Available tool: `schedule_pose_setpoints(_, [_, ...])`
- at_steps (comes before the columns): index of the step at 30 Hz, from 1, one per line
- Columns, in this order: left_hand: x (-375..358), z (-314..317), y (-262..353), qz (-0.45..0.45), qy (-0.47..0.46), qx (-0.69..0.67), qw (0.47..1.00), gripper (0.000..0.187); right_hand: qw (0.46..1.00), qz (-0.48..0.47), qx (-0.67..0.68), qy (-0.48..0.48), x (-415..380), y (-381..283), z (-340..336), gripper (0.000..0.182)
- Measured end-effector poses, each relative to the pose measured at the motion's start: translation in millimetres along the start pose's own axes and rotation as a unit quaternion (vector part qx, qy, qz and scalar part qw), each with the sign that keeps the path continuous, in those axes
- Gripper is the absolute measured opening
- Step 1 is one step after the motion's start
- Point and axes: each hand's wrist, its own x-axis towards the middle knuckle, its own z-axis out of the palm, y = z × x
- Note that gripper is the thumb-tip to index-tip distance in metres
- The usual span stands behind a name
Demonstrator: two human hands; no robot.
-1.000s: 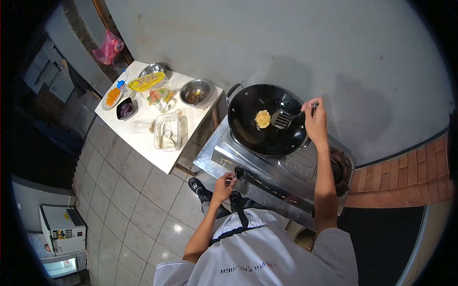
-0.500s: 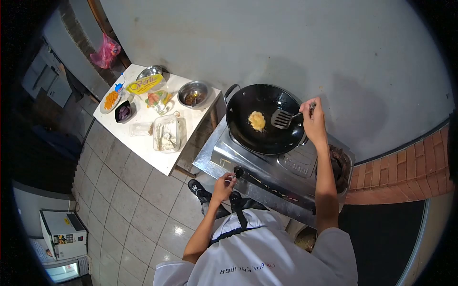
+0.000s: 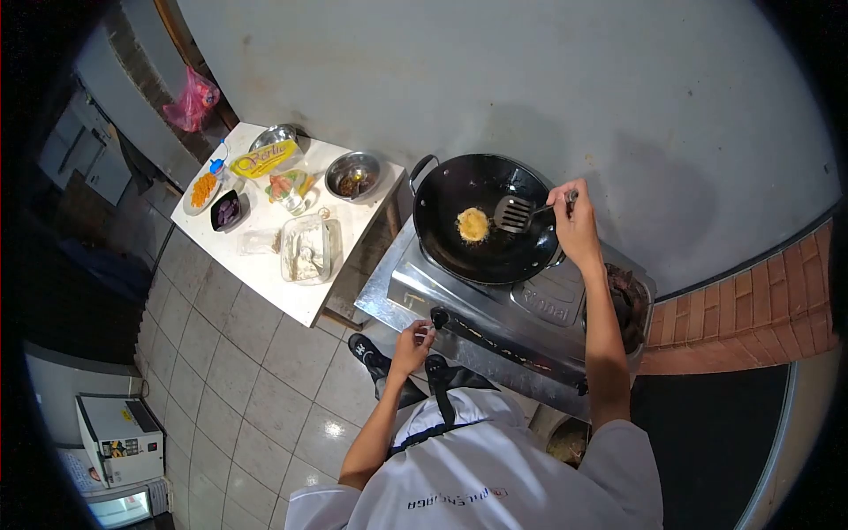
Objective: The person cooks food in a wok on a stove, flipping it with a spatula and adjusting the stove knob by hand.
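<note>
My right hand (image 3: 574,226) is closed round the handle of a slotted spatula (image 3: 512,215), whose head is inside the black wok (image 3: 490,263). Just left of the spatula head, a small golden piece of frying food (image 3: 473,225) lies in oil, its edge bubbling. The wok sits on the left burner of a steel gas stove (image 3: 424,283). Down at the stove's front, my left hand (image 3: 412,346) has its fingertips pinched at the black stove knob (image 3: 439,316); the exact contact is small and partly hidden.
On the left, a white table (image 3: 265,274) bears a glass container of white flour (image 3: 309,250), a metal bowl (image 3: 353,175), a yellow packet (image 3: 265,159), a dark bowl of purple pieces (image 3: 227,210) and a plate of orange pieces (image 3: 204,189). A grey wall stands behind the stove.
The spatula head has shifted slightly left and up, closer to the frying food. My left hand stays at the knob. The whole view has moved a little.
</note>
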Motion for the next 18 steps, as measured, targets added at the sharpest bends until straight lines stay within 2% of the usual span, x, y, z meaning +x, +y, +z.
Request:
schedule_pose_setpoints(2, [0.9, -0.2, -0.5, 0.004, 0.0, -0.003, 1.0, 0.028, 0.998, 0.028, -0.048, -0.01, -1.8, -0.1, -0.5, 0.007])
schedule_pose_setpoints(6, [2.7, 2.8, -11.0, 0.01, 0.006, 0.004, 1.0, 0.029, 0.994, 0.066, -0.061, -0.06, -10.5, 13.8, 12.0, 0.007])
schedule_pose_setpoints(7, [3.6, 3.0, -13.1, 0.02, 0.008, -0.002, 1.0, 0.029, 0.999, 0.006, -0.036, -0.034, -10.9, 15.5, 15.4, 0.006])
schedule_pose_setpoints(11, [4.9, 2.8, -11.8, 0.014, -0.003, -0.01, 1.0, 0.029, 1.0, 0.024, 0.015, -0.001, -4.0, 12.6, 6.0, 0.006])
schedule_pose_setpoints(14, [5.5, 2.7, -15.4, 0.018, 0.0, -0.015, 1.0, 0.029, 1.0, 0.002, 0.025, 0.015, -0.8, 10.5, 2.0, 0.007])
schedule_pose_setpoints(16, [5.7, 2.5, -14.1, 0.02, 0.005, -0.001, 1.0, 0.028, 0.996, 0.074, -0.043, -0.027, -3.8, -1.3, 2.8, 0.007])
schedule_pose_setpoints(18, [5.1, 3.0, -12.0, 0.022, 0.009, 0.004, 1.0, 0.028, 0.996, 0.074, -0.045, -0.038, -7.7, 5.1, 9.2, 0.007])
